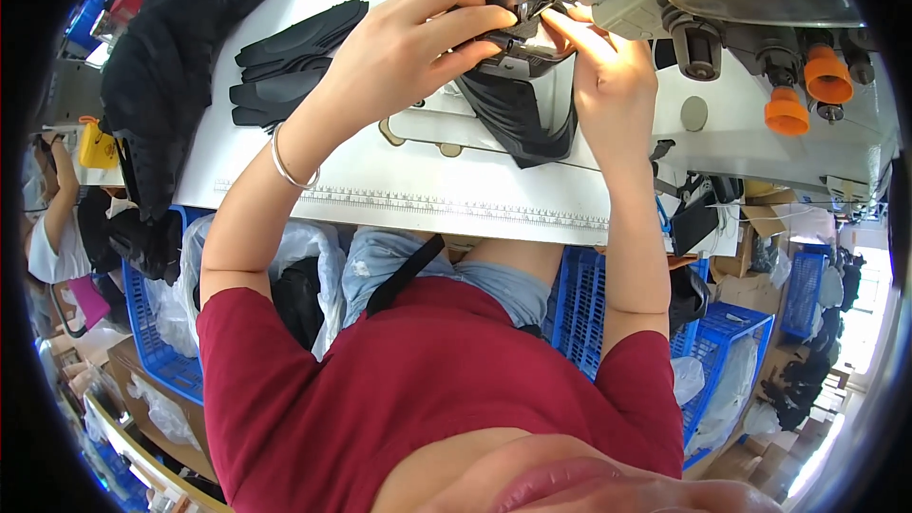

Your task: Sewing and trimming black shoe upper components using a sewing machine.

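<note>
Both hands are at the sewing area of an industrial sewing machine (608,14). My left hand (408,43) is closed, its thumb and fingers pinching the edge of a black, ribbed fabric piece (518,119) beside the presser foot. From the other side, my right hand (613,76) grips the same piece, its index finger stretched toward the needle area. Strong light and the machine partly hide the right fingertips. The fabric piece hangs in a curved loop between the hands, over the white table (427,180).
Stacked black shaped pieces (294,62) lie left of my left forearm, beside a large black pile (180,66). A ruler strip (427,201) runs along the table's near edge. Orange-capped knobs (787,112) hang at right. Blue crates (727,342) stand below; another person (57,228) sits far left.
</note>
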A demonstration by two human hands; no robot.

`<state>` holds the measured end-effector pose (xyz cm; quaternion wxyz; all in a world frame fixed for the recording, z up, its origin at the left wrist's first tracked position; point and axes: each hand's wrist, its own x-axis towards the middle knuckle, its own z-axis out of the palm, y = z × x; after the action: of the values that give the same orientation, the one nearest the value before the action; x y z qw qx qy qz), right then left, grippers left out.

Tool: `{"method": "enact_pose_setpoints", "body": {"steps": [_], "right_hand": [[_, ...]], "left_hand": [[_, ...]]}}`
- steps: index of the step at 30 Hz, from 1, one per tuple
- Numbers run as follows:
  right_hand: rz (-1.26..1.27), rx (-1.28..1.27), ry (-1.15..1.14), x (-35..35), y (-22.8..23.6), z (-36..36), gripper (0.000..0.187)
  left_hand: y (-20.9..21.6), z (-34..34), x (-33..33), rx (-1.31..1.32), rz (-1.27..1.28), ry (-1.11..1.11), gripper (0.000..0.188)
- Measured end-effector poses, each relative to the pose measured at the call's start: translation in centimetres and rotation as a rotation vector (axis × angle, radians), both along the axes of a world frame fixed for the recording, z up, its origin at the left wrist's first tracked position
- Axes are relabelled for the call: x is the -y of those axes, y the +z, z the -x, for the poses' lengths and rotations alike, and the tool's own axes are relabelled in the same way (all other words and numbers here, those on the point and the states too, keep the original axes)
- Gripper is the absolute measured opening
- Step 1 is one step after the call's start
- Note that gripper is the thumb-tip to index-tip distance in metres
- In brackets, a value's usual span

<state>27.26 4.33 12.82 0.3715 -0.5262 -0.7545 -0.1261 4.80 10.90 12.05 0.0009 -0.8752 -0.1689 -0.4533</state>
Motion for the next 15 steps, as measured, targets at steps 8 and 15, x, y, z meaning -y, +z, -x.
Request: {"method": "enact_pose_setpoints", "body": {"steps": [8, 15], "right_hand": [[0.298, -0.238, -0.082, -1.5, -1.1, -1.6, 0.035], [0.176, -0.265, -0.016, -2.1, -1.8, -1.8, 0.035]], "left_hand": [[-0.6, -1.2, 1.2, 0.061, -0.188, 0.111, 0.031], [-0.8, -1.3, 1.1, 0.026, -0.210, 0.143, 0.026]]}}
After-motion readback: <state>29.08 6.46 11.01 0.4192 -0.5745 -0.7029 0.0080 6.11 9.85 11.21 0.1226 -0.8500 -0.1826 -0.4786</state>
